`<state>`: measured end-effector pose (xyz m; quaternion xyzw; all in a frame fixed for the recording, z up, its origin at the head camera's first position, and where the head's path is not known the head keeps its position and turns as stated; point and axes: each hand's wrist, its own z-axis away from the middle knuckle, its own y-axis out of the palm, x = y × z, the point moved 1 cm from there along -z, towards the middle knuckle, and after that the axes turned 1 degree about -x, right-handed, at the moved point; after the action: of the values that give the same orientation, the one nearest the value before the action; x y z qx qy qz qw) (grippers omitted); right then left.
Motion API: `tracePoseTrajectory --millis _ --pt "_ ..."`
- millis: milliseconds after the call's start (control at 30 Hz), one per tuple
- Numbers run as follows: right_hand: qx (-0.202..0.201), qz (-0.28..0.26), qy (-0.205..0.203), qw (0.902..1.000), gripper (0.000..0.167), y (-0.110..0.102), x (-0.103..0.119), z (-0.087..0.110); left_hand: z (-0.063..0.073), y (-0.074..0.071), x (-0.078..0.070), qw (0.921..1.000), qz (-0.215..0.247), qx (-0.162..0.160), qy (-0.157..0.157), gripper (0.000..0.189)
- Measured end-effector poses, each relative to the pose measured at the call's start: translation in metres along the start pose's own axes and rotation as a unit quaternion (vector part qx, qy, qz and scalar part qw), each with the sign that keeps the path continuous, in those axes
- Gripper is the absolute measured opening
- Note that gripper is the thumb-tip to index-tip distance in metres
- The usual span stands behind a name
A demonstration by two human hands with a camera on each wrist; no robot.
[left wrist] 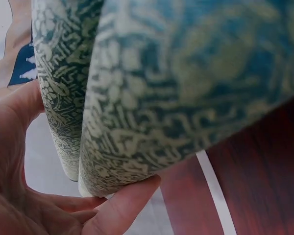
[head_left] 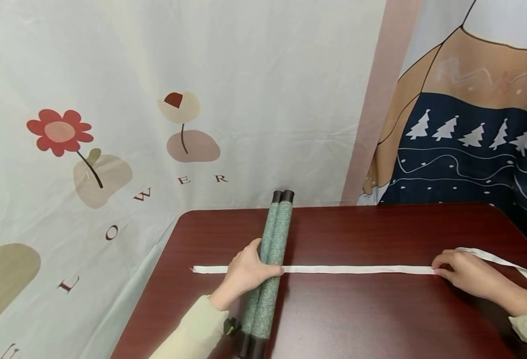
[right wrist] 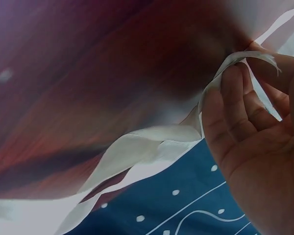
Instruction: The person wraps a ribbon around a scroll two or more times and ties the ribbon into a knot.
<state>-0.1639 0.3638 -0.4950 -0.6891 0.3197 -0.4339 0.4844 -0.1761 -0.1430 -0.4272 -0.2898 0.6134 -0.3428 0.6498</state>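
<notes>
Two green patterned rolls (head_left: 277, 239) with black end caps, like rolled-up scrolls, lie side by side on the table. My left hand (head_left: 247, 271) grips them around the middle, thumb on the near side; the left wrist view shows the fingers against the patterned surface (left wrist: 137, 112). Beneath the rolls a flat white ribbon (head_left: 357, 269) runs crosswise, its short end sticking out to the left. At the far right my right hand (head_left: 471, 274) pinches the ribbon. In the right wrist view the ribbon (right wrist: 147, 142) passes through the fingers, with loose lengths hanging and twisting.
The dark red wooden table (head_left: 357, 319) has rounded far corners. Behind it hangs a pale curtain (head_left: 267, 99) printed with flowers and letters. A cloth with white trees on dark blue (head_left: 460, 164) hangs at the right. Something small and dark (head_left: 232, 326) shows by the left wrist.
</notes>
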Motion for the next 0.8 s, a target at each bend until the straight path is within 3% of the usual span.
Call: tracePoseTrajectory --millis 367,800 --pt "0.011 -0.009 0.010 0.9999 0.022 0.004 0.016 -0.005 0.002 0.037 -0.040 0.9978 0.035 0.033 0.046 0.102" --pt "0.027 -0.020 0.009 0.9994 0.018 0.008 0.033 -0.012 0.003 0.072 -0.078 0.9962 0.065 0.054 0.023 0.111"
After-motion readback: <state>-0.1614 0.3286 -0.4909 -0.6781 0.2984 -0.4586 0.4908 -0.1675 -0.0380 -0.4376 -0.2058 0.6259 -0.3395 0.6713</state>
